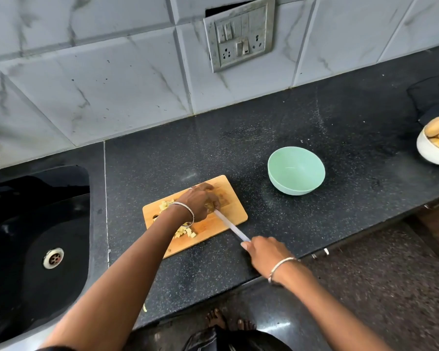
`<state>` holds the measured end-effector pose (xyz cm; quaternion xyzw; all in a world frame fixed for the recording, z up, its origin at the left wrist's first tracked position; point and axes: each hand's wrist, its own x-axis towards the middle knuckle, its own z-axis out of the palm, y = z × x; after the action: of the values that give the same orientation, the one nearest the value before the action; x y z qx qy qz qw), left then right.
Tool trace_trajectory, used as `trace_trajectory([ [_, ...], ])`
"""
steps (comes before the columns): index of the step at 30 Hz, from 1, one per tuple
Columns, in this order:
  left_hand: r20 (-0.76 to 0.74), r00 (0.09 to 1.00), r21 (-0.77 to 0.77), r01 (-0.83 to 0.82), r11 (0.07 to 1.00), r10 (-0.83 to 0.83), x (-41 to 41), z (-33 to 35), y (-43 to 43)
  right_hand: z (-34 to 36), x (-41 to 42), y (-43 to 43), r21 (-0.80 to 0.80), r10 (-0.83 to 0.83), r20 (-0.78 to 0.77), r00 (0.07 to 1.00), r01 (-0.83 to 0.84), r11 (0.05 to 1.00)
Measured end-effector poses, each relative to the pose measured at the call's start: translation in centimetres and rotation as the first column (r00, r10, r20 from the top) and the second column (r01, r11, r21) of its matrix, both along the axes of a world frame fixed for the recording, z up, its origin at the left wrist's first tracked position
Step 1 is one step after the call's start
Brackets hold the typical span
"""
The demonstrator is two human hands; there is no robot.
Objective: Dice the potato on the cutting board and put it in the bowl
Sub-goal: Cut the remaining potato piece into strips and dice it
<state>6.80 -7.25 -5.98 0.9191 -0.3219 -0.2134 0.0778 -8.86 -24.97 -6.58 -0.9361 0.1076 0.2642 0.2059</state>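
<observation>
No writing, brand or number can be read. The switch plate [239, 36], well beyond the fingers [209, 196] of the left hand [198, 202], is too blurred for markings; the bowl [296, 171] to their right is plain.

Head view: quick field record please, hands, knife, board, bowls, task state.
left hand: holds potato piece down on cutting board
right hand: grips knife, blade tip at the potato piece
diced pieces: on the board's left part, partly hidden by the left arm
green bowl: empty, on counter, right of the board
white bowl: holds whole potatoes, right edge of frame
task state: dicing under way, nothing in the green bowl yet
</observation>
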Motion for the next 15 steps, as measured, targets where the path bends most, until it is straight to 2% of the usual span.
trace_trajectory([
  [3, -0.056, 0.998, -0.089, -0.039, 0.995, 0.034, 0.1, -0.2, 0.3, 2.4, 0.5, -4.1, 0.067, 0.036, -0.116, 0.993, -0.029, 0.997],
  [5, -0.063, 0.994, -0.169, -0.101, 0.980, 0.092, -0.1, -0.3, 0.3, 4.2, 1.0, -5.9, 0.123, 0.004, -0.131, 0.991, 0.012, 0.992],
  [9, -0.025, 0.958, -0.239, -0.282, 0.929, 0.285, -0.9, -1.4, -0.1, 5.7, 2.0, -6.9, 0.169, -0.165, -0.019, 0.986, 0.166, 0.972],
  [12, 0.090, 0.935, -0.197, -0.321, 0.926, 0.343, -1.6, -2.7, -0.6, 5.0, 2.2, -5.6, 0.134, -0.201, 0.085, 0.976, 0.189, 0.973],
  [15, 0.192, 0.908, -0.211, -0.332, 0.919, 0.372, -1.9, -3.3, -0.9, 3.7, 2.3, -4.1, 0.140, -0.223, 0.080, 0.972, 0.211, 0.968],
])
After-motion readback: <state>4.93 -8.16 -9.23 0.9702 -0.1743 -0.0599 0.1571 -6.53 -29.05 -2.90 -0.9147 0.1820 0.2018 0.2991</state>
